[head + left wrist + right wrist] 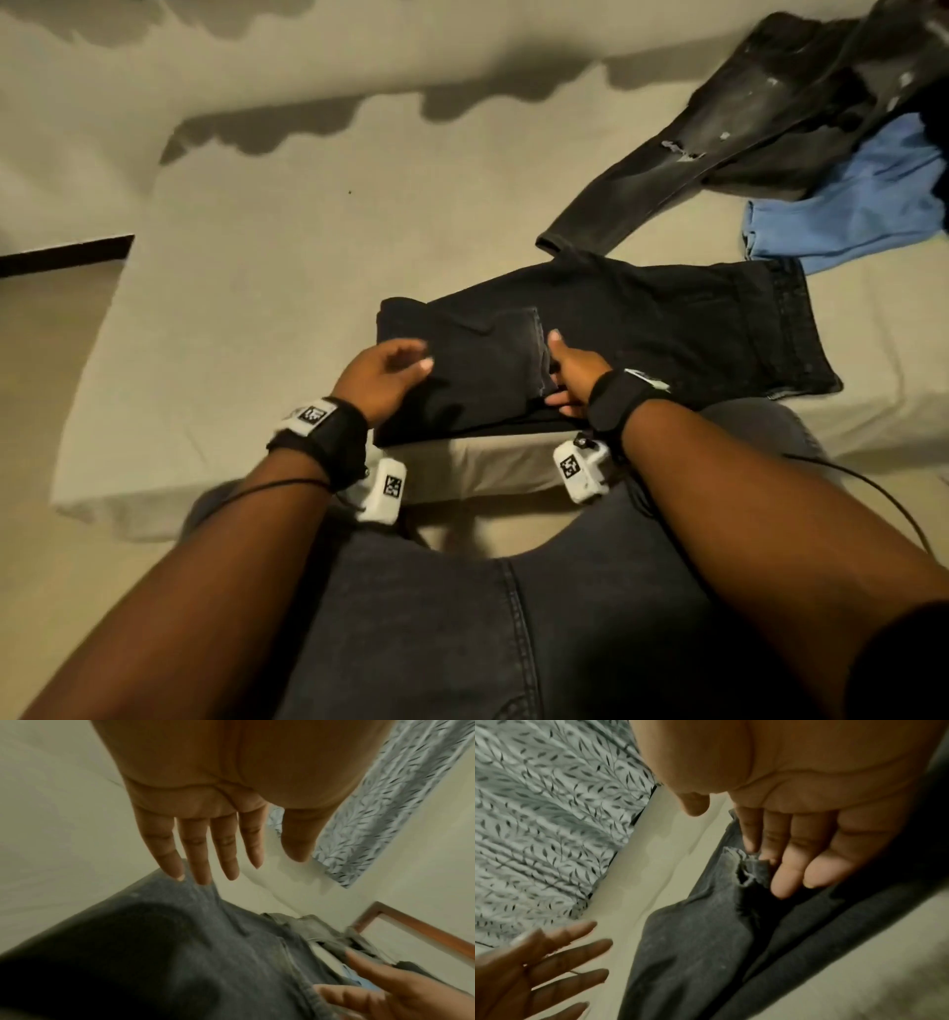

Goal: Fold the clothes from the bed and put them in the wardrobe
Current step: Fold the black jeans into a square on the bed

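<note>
Both hands are laid over a pair of black jeans point(606, 339) that is folded over on itself near the front edge of the bed point(267, 267). The left hand point(382, 377) is held flat above the folded end of the jeans, its fingers point(200, 850) straight and slightly spread, with nothing gripped; whether its fingertips touch the denim cannot be told. The right hand point(570, 372) is placed at the hem of the folded-over leg, fingers point(790, 866) extended and resting against the frayed cuff point(741, 870), the thumb held apart and no cloth pinched. The waistband end of the jeans is spread to the right on the beige sheet. Farther back on the right, a pair of distressed grey jeans point(744, 133) is seen unfolded, one leg stretched toward the black pair, and a blue garment point(852, 205) is bunched just beside it, partly under it. A leaf-patterned curtain point(541, 821) is visible beyond the bed in the wrist views.
</note>
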The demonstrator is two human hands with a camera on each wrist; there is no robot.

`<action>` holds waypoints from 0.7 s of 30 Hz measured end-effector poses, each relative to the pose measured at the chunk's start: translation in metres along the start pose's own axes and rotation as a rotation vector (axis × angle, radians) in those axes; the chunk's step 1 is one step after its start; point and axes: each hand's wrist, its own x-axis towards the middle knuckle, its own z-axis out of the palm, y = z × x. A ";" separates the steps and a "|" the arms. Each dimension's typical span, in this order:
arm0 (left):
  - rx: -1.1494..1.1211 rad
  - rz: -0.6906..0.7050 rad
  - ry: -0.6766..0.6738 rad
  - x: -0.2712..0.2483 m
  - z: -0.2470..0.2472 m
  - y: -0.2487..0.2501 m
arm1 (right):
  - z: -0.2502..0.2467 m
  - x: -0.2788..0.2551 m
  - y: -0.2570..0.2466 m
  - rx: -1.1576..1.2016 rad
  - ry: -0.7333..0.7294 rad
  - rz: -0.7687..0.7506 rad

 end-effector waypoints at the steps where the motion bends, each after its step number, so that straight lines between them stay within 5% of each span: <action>1: 0.020 -0.062 0.029 -0.004 0.003 -0.017 | 0.002 0.002 0.002 -0.074 0.011 -0.034; 5: 0.061 -0.207 0.114 -0.003 0.002 -0.063 | 0.007 0.018 0.017 -0.343 0.034 -0.117; 10: 0.068 -0.105 0.229 0.013 0.000 -0.054 | 0.002 0.001 -0.006 -0.552 0.134 -0.206; 13: 0.039 -0.089 0.225 0.023 0.007 -0.052 | -0.030 -0.007 -0.021 -0.533 0.275 -0.275; 18: 0.060 -0.069 0.130 0.040 0.022 -0.044 | -0.073 -0.003 -0.013 -0.798 0.167 -0.065; 21: 0.100 -0.049 0.095 0.056 0.027 -0.036 | -0.081 0.012 -0.021 -0.815 0.242 -0.132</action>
